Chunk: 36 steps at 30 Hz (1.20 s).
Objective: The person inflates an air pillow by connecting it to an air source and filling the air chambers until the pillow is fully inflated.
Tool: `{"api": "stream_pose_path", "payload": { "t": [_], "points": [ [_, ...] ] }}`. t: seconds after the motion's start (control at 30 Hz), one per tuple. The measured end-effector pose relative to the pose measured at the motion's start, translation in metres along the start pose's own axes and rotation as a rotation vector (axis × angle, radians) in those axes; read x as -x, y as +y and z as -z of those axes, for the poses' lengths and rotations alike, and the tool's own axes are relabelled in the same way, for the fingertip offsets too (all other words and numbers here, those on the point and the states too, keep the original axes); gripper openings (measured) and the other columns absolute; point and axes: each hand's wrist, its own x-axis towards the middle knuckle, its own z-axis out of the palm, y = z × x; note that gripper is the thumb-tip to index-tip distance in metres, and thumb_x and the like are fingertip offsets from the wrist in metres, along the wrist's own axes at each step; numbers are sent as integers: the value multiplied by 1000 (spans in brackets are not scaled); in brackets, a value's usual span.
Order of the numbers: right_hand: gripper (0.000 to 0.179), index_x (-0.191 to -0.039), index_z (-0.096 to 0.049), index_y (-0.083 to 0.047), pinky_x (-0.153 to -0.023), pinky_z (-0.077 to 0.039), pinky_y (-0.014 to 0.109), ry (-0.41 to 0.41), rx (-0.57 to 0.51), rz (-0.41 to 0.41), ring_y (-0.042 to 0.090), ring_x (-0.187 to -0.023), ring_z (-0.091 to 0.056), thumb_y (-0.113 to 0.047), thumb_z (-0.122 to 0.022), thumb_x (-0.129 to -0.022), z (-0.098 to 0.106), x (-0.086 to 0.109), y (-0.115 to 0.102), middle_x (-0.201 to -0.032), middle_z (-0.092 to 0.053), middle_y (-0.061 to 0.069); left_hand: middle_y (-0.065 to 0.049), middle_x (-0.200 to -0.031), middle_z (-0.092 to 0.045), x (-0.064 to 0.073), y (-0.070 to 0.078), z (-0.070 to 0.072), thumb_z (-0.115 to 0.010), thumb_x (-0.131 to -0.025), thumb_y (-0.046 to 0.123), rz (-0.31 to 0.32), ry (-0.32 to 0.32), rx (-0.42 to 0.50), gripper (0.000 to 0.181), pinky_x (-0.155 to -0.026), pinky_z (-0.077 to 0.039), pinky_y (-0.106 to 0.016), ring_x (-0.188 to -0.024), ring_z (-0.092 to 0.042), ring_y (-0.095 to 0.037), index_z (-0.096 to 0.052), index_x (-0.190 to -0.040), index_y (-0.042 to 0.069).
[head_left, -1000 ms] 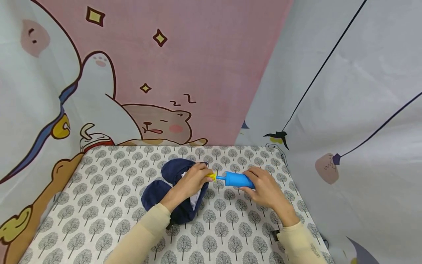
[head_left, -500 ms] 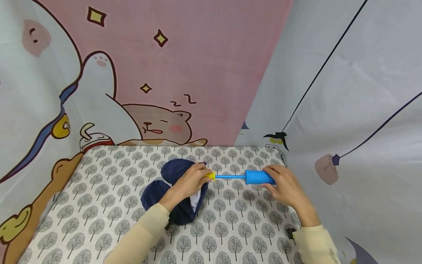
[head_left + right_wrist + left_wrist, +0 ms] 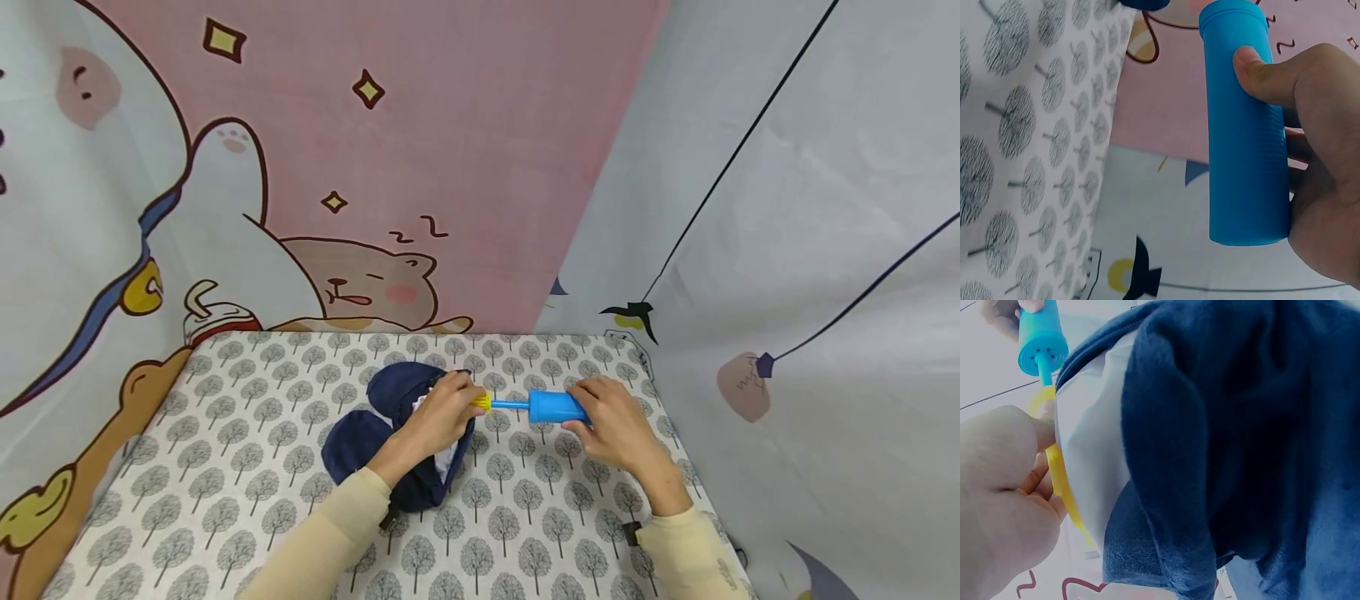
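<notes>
A hand air pump stretches between my two hands. My right hand [image 3: 615, 423] grips its blue barrel [image 3: 555, 407], thumb along the side in the right wrist view. A thin blue rod [image 3: 512, 405] shows between the barrel and the yellow end piece [image 3: 486, 402], which my left hand [image 3: 438, 412] pinches. In the left wrist view, that yellow piece lies against a white inner lining [image 3: 1094, 412]. The lining shows through the unzipped opening of a navy plush neck pillow [image 3: 356, 442], whose two rounded lobes point left. My left hand and forearm cover part of the pillow.
The table is covered with a white cloth [image 3: 247, 500] printed with grey trees. Behind it hangs a pink cartoon curtain [image 3: 480, 167], and a pale curtain [image 3: 825, 333] closes the right side.
My right hand pulled the barrel right, lengthening the exposed rod, then came partway back left, shortening it. My left hand has stayed in place at the pillow with the yellow piece.
</notes>
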Motion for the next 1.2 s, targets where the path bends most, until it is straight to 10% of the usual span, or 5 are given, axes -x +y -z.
{"api": "stream_pose_path", "payload": {
  "t": [0.47,1.2],
  "points": [
    [58,-132,-78,2,-103,-61,60,-21,18,28,39,-115,-74,-30,-99,-89,-15,-28,-32,-128,-79,18,-7,-101,-69,1,-3,0,-78,-106,18,-1,34,52,21,-84,-53,-37,-91,-61,-22,-82,-122,5],
    [56,-133,-76,7,-102,-60,68,1,-35,-31,48,-118,-74,-16,-98,-87,23,21,37,-128,-78,24,-5,-101,-69,8,-7,5,-78,-106,19,28,26,64,19,-83,-53,-35,-91,-60,-20,-82,-120,7]
  ]
}}
